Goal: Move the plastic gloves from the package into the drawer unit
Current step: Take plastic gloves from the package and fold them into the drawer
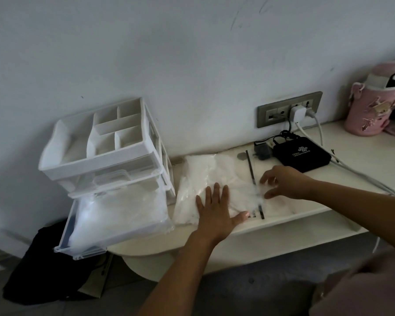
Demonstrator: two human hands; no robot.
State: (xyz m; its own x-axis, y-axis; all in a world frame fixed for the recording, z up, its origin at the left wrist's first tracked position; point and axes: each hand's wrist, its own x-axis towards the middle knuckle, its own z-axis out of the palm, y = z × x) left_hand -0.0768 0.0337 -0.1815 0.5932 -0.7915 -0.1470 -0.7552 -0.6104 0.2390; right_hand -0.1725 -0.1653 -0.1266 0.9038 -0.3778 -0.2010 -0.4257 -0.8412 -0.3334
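A: Lying just to the right of the drawer unit [100,160] is the package [205,176], flat on the shelf [283,222]. Which way does it run?

B: Its long axis seems to run sideways along the shelf, away from the drawer unit. The black strip [251,169] crosses it at the end farthest from the unit, so the mouth points away from it.

A: And the plastic gloves [121,210]?

B: A white mass of them fills the bottom drawer [66,236], which is pulled out at the unit's foot. More white shows inside the package. Single gloves are too blurred to tell apart.

A: The hands?

B: The left hand [214,210] lies flat on the package's near part, fingers straight and spread, pointing toward the wall. The right hand [285,182] is at the strip end, fingers and thumb curved into a wide C. Clear film lies there, but I cannot tell whether it is pinched.

A: Anything cut off?

B: The pink bottle [374,106], far right of the unit, is clipped by the frame edge. The dark bag [48,265] below the unit is partly hidden by the drawer. The light is dim.
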